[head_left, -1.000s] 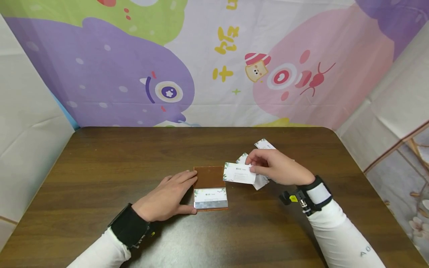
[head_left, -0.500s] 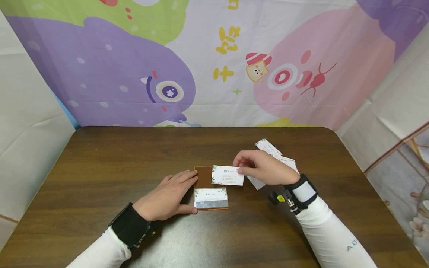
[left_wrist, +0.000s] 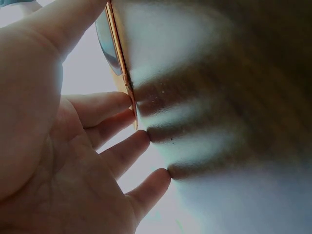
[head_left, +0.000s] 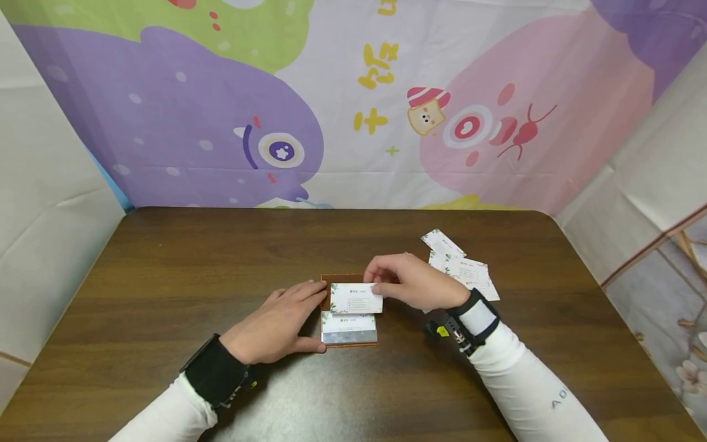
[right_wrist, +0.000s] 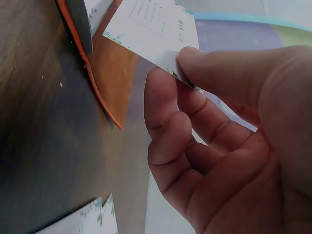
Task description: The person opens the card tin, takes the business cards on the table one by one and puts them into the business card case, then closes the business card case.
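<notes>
My right hand [head_left: 417, 282] pinches a white business card [head_left: 356, 298] by its right end, thumb over the top and fingers beneath. The card is held over a brown leather card holder [head_left: 348, 278] that lies unfolded on the table. In the holder's near pocket sits another business card [head_left: 348, 321], its lower part behind a greyish see-through strip. My left hand [head_left: 276, 322] lies with fingers extended at the holder's left edge; in the left wrist view its fingertips [left_wrist: 124, 101] touch that edge and the tabletop. The right wrist view shows the pinched card [right_wrist: 151, 24] tilted above the holder's orange-brown edge [right_wrist: 92, 78].
Several loose business cards [head_left: 469, 273] overlap in a pile on the wooden table [head_left: 221, 245], right of the holder and just beyond my right forearm. A cartoon-printed cloth [head_left: 353, 153] hangs along the table's far edge. Pale cloth panels [head_left: 50, 184] stand at both sides.
My right hand has carried the pinched card leftward from beside the loose pile to over the holder, uncovering more of the pile. My left hand has stayed at the holder's edge.
</notes>
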`<state>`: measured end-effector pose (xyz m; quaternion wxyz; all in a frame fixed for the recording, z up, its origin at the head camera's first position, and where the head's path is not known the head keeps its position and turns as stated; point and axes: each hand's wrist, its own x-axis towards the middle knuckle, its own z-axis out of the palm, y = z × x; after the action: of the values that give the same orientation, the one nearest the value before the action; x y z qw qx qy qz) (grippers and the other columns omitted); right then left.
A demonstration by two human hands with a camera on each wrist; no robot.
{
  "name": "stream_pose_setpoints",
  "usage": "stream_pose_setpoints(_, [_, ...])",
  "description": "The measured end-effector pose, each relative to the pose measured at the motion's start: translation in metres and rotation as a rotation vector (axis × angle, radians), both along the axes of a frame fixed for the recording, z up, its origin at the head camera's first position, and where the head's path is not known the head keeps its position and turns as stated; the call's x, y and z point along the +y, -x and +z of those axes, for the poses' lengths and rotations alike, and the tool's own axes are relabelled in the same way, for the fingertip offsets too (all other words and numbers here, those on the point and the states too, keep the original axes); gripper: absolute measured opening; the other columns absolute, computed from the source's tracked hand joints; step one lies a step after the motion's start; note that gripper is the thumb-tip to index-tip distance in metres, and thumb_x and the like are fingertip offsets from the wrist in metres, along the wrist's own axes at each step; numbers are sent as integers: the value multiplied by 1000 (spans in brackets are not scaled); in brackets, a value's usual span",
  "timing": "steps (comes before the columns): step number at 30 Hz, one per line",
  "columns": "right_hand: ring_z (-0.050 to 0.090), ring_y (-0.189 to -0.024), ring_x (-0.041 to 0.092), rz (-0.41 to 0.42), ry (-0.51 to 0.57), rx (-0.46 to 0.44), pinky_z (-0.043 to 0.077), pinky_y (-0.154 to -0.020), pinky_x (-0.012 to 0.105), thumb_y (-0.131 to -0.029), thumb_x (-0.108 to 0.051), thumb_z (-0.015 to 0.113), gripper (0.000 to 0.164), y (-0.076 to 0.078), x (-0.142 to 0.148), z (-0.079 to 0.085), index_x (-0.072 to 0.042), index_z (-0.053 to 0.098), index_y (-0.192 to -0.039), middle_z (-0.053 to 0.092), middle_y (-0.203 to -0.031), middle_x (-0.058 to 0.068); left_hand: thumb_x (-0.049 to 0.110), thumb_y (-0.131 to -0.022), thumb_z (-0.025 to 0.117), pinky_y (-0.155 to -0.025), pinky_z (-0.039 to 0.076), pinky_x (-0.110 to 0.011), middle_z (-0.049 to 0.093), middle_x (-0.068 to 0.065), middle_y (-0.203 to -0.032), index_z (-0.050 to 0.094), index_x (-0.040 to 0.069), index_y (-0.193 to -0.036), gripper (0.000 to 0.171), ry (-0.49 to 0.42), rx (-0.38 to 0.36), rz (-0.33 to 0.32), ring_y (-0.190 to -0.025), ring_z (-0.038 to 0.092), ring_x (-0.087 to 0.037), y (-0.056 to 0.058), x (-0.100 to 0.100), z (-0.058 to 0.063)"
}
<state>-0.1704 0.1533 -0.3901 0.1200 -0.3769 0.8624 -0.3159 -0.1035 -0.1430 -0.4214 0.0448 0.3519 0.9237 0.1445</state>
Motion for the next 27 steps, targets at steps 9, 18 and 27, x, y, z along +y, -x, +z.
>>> stream_pose_setpoints(9, [58,-77,9,16,-10,-42,50,-67,26,-98,-20,64,9,0,-11,-9,-25,64,-105,62,-86,-9,59,-83,71,-104,36,-54,37,-13,-155,48,3,-146,87,-8,21,-5,-142,33,-31,1,0,0])
stream_pose_setpoints(18, [57,-77,9,13,-22,-74,50,-67,27,-98,-20,65,9,-2,-15,-13,-25,64,-106,63,-86,-9,60,-84,70,-105,35,-54,36,-14,-156,48,3,-146,87,-4,17,-3,-142,33,-32,1,0,0])
stream_pose_setpoints(27, [57,-78,8,40,-44,-72,49,-69,26,-97,-19,64,9,-5,-16,-17,-23,64,-105,61,-85,-7,60,-84,69,-106,34,-55,35,-14,-156,45,1,-149,91,0,3,-1,-144,31,-32,1,0,0])
